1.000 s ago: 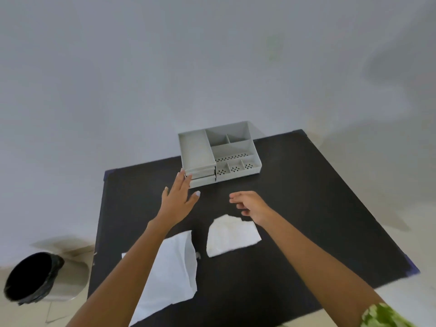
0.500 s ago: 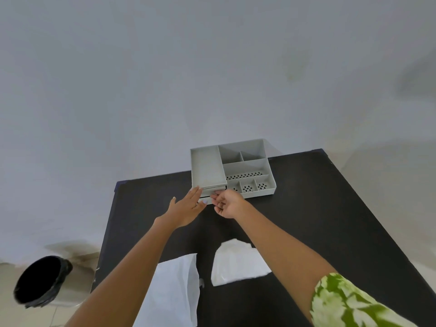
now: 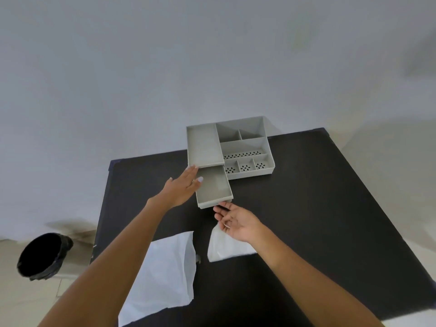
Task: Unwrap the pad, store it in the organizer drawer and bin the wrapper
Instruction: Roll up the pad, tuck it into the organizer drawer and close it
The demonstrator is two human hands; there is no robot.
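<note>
- Two hands work at the grey organizer [image 3: 245, 147] on the black table [image 3: 318, 208]: left hand [image 3: 182, 188] flat, fingers spread, against its left side; right hand [image 3: 236, 221] palm-up, loosely open, fingertips under the pulled-out drawer [image 3: 213, 187].
- The pad [image 3: 226, 247] lies partly hidden under the right wrist; the wrapper [image 3: 165, 277] lies beside it.
- A bin [image 3: 42, 256] stands on the floor, left.

You've got a pale grey organizer [image 3: 245, 147] with its matching grey drawer [image 3: 213, 187] on a black table [image 3: 318, 197]. Near you, a white wrapper [image 3: 165, 274] and white pad [image 3: 224, 249]. Black bin [image 3: 42, 256] far left, lilac nails on your left hand [image 3: 182, 187].
</note>
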